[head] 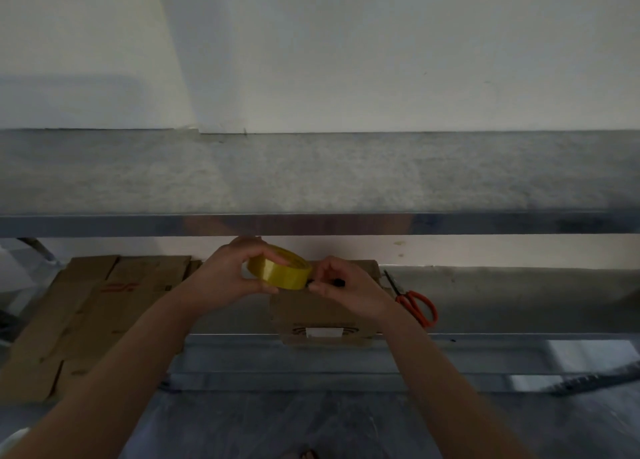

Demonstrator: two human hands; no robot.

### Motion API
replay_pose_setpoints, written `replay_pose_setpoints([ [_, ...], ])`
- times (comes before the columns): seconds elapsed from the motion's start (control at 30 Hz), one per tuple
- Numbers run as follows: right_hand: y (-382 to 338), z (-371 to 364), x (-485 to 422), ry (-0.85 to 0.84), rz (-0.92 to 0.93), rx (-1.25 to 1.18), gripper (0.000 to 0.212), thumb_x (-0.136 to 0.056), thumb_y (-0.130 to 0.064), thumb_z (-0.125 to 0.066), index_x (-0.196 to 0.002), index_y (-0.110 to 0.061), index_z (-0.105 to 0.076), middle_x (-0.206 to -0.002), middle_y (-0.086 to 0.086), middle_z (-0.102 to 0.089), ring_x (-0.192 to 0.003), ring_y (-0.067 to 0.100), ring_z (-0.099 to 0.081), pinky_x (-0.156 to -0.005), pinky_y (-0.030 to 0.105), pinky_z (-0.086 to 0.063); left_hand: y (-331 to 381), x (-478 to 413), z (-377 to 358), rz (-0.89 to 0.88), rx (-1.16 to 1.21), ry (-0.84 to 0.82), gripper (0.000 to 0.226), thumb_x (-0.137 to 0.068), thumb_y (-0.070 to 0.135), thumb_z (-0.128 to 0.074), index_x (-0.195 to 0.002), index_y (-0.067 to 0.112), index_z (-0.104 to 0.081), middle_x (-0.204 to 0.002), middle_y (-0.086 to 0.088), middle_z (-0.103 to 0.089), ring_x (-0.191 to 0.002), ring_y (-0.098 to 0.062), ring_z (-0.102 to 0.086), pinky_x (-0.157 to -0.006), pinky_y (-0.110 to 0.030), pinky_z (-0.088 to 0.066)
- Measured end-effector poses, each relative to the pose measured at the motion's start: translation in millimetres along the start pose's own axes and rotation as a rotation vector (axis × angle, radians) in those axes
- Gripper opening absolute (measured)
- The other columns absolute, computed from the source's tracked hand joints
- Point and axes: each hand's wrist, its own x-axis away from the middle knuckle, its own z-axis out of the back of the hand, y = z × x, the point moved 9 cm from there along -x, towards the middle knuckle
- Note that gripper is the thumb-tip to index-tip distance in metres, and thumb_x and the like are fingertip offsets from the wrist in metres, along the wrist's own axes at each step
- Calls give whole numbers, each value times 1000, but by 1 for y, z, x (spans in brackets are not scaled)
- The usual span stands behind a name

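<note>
Yellow and glossy, one tape roll (278, 268) sits in the air between two bare hands, a flat ring of translucent film with its open core tilted up and away. The left hand (225, 275) grips it: the fingers (272, 254) curl over the top rim while the thumb presses up from below, so the roll is clamped between them. The right hand (349, 292) comes in from the other side with its fingertips (317, 287) bunched together, pinching at the roll's outer edge; whether they have a loose end of tape cannot be told. A small dark object (337, 281) shows just behind those fingertips, too blurred to identify. Both forearms stretch forward, wrists raised, the hands nearly level with each other. Directly beneath the fingers stands one brown cardboard box (322, 316), matte and rectangular, with a pale label on its near face. Out past the left hand's knuckles lies flattened cardboard (86, 306), the same dull brown, bearing a red mark; how many sheets it makes cannot be told. Beyond the right wrist, well apart from the fingertips, lies one pair of scissors (417, 304) with orange loop handles and thin dark blades, resting on a grey metal shelf (502, 295). Above the fingers runs a second shelf (311, 174), broad, dull and speckled, with a shiny metal front edge.
</note>
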Motion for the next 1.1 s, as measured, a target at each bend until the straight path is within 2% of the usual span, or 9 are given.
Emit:
replay_pose_setpoints([
  [0.17, -2, 4, -3, 14, 8, 69, 15, -91, -37, -66, -90, -23, -62, -86, -12, -70, -85, 3, -65, -80, 23, -50, -2, -2, 1, -20, -22, -2, 44, -62, 33, -83, -99, 48, -65, -104, 30, -58, -103, 0, -51, -84, -9, -40],
  [0.33, -11, 22, -6, 128, -9, 231, 14, -84, -35, -75, -86, -24, -66, -80, -7, -70, -73, 1, -61, -61, 8, -42, 3, -4, 1, -65, -112, 27, 42, -66, 30, -87, -100, 41, -66, -97, 27, -64, -98, 2, -55, -77, -10, -42],
  [0.43, -18, 36, -4, 99, -68, 342, 13, -84, -38, -74, -86, -27, -68, -77, -12, -69, -72, -4, -60, -62, 11, -40, 6, -5, 1, -113, -226, 57, 40, -70, 32, -84, -104, 39, -64, -100, 25, -63, -95, 6, -56, -77, -14, -44],
  [0.5, -26, 47, -1, 90, -69, 400, 13, -85, -40, -73, -85, -27, -69, -74, -15, -67, -70, -8, -58, -59, 8, -37, 3, -5, 2, -95, -227, 73, 40, -71, 37, -82, -106, 38, -64, -105, 22, -65, -95, 5, -58, -80, -18, -48],
  [0.6, -38, 65, 10, 154, -39, 407, 12, -83, -41, -74, -82, -30, -69, -73, -16, -67, -71, -9, -59, -59, 7, -39, -6, -5, 4, -68, -399, 125, 42, -75, 43, -78, -114, 33, -66, -112, 12, -67, -98, -8, -62, -79, -28, -51],
  [0.7, -40, 67, 20, 154, -23, 409, 12, -84, -36, -75, -78, -29, -66, -69, -14, -67, -69, -9, -60, -62, 5, -39, -13, -6, 3, -23, -508, 142, 46, -76, 52, -73, -118, 36, -64, -111, 10, -66, -99, -12, -61, -78, -27, -48],
  [0.83, -32, 72, 27, 152, -62, 372, 11, -89, -31, -70, -85, -22, -66, -85, -9, -69, -81, 1, -62, -68, 10, -41, -18, -12, -2, 81, -232, 60, 46, -63, 55, -81, -102, 50, -59, -99, 21, -61, -90, -2, -56, -73, -22, -45],
  [0.97, -15, 73, 35, 204, -128, 181, 12, -91, -31, -66, -80, -26, -62, -83, -11, -67, -74, -8, -58, -64, 6, -41, -29, -10, 7, 127, -62, 50, 38, -68, 47, -81, -98, 50, -59, -100, 25, -60, -91, 0, -57, -67, -18, -44],
  [1.1, -1, 67, 40, 208, -166, 111, 15, -91, -27, -68, -79, -24, -60, -75, -8, -72, -73, 2, -66, -73, 23, -51, -24, -3, -1, 65, -9, -23, 32, -74, 45, -76, -103, 44, -62, -105, 24, -63, -95, 2, -59, -75, -22, -51],
])
